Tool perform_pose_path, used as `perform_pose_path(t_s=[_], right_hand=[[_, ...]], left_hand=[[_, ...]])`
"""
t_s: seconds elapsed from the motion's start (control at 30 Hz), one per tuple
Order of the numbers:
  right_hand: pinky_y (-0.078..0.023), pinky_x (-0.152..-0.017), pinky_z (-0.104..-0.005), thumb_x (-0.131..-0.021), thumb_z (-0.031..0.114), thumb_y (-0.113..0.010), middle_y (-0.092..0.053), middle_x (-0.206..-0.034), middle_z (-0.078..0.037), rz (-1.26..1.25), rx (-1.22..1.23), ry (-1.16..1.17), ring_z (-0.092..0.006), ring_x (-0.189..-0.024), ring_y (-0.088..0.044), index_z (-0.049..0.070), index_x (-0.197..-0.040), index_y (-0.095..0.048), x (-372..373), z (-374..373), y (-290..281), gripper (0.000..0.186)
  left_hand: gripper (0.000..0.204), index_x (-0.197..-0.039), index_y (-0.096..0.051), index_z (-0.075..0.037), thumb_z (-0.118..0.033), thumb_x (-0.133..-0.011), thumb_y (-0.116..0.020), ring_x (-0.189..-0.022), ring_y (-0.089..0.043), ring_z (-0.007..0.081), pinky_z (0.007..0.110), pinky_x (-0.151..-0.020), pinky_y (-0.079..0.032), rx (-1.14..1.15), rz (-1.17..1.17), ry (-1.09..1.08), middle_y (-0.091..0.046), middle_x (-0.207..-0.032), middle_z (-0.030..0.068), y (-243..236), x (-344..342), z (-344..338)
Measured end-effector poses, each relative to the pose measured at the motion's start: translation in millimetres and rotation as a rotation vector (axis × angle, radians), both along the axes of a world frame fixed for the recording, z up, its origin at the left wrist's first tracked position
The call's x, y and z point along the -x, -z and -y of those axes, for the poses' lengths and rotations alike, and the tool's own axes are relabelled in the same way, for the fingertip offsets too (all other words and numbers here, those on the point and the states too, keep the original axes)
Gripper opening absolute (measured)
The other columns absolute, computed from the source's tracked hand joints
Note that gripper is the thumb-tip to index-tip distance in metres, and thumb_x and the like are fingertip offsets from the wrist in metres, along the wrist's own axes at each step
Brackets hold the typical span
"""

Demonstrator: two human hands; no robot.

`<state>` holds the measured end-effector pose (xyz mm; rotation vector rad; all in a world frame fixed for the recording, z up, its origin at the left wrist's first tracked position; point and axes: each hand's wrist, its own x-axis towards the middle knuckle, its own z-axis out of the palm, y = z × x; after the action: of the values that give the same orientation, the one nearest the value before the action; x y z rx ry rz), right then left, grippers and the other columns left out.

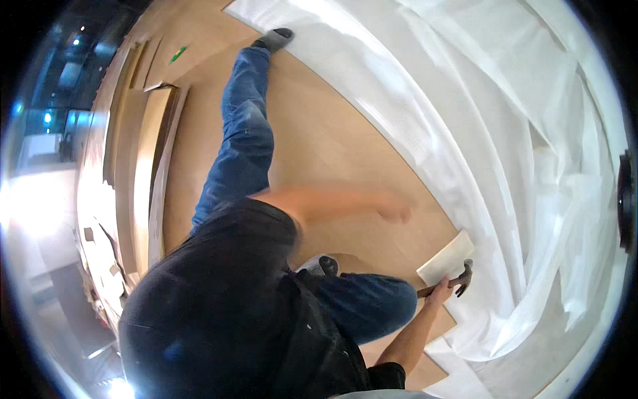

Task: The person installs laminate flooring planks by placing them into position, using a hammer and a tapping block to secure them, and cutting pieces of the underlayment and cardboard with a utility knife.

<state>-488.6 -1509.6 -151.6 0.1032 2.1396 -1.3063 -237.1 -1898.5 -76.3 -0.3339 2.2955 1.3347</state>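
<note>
My right hand (pixel 437 291) is closed around the wooden handle of a claw hammer (pixel 463 278), gripping it close to the dark metal head. Just beyond the hammer lies a flat cream-coloured rectangular piece (pixel 446 256), along the edge of the tan board (pixel 332 146). My left hand (pixel 397 207) is held out over the board, smeared by motion, so its fingers cannot be made out. It is nearest to the cream piece and apart from it. White sheeting (pixel 412 120) borders the board's edge.
My left leg stretches across the board, its grey-socked foot (pixel 276 38) at the white sheeting. My bent right knee (pixel 379 302) is beside the hammer. Long board offcuts (pixel 149 166) are stacked at the left, near a small green object (pixel 177 54). Loose white fabric (pixel 565 166) hangs in folds at the right.
</note>
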Motion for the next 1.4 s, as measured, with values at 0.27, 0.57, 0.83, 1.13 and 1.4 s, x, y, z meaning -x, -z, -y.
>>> perform_pose_path(t_s=[0.27, 0.57, 0.83, 1.13, 1.4], right_hand=[[-0.054, -0.079, -0.0384, -0.095, 0.016, -0.070, -0.068, -0.105, -0.015, -0.320, -0.096, -0.225, -0.0233, -0.089, -0.065, -0.010, -0.115, -0.061, 34, 40, -16, 0.034], [-0.055, -0.068, -0.0331, -0.094, 0.014, -0.071, -0.067, -0.104, -0.013, -0.270, -0.013, -0.696, -0.0205, -0.084, -0.068, -0.007, -0.123, -0.055, -62, 204, -40, 0.040], [-0.054, -0.088, -0.0438, -0.082, 0.026, -0.081, -0.071, -0.106, -0.023, -0.312, 0.019, -1.248, -0.0395, -0.099, -0.069, -0.005, -0.112, -0.063, -213, 381, -66, 0.047], [-0.053, -0.090, -0.0455, -0.087, 0.028, -0.079, -0.073, -0.110, -0.022, -0.554, -0.532, -1.720, -0.0398, -0.104, -0.070, 0.001, -0.124, -0.066, -266, 495, -95, 0.047], [-0.054, -0.091, -0.0442, -0.093, 0.025, -0.071, -0.073, -0.114, -0.022, -0.343, -0.843, -1.766, -0.0371, -0.105, -0.070, 0.001, -0.127, -0.066, -295, 508, -205, 0.042]], left_hand=[[0.030, -0.121, -0.070, -0.004, -0.007, -0.094, -0.059, -0.117, -0.066, 0.0341, 0.041, -0.100, -0.051, 1.193, 0.037, -1.380, -0.070, -0.124, 0.0191, -307, -603, 98], [0.040, -0.130, -0.065, -0.005, -0.024, -0.096, -0.055, -0.133, -0.055, 0.0392, 0.046, -0.111, -0.045, 0.748, 0.656, -1.641, -0.063, -0.137, 0.0228, -265, -654, -43], [0.041, -0.132, -0.064, -0.013, -0.025, -0.092, -0.059, -0.135, -0.054, 0.0360, 0.049, -0.113, -0.042, 0.827, 0.872, -1.509, -0.060, -0.142, 0.0172, -246, -700, -3], [0.093, -0.160, -0.034, -0.012, -0.041, -0.084, -0.080, -0.149, -0.035, 0.0462, 0.055, -0.122, -0.029, 0.553, 1.187, -1.537, -0.032, -0.162, 0.0291, -149, -869, 107], [0.085, -0.167, -0.010, -0.012, -0.013, -0.099, -0.061, -0.156, -0.019, 0.0453, 0.052, -0.126, -0.022, 0.846, 1.141, -1.701, -0.015, -0.168, 0.0310, -48, -913, 108]])
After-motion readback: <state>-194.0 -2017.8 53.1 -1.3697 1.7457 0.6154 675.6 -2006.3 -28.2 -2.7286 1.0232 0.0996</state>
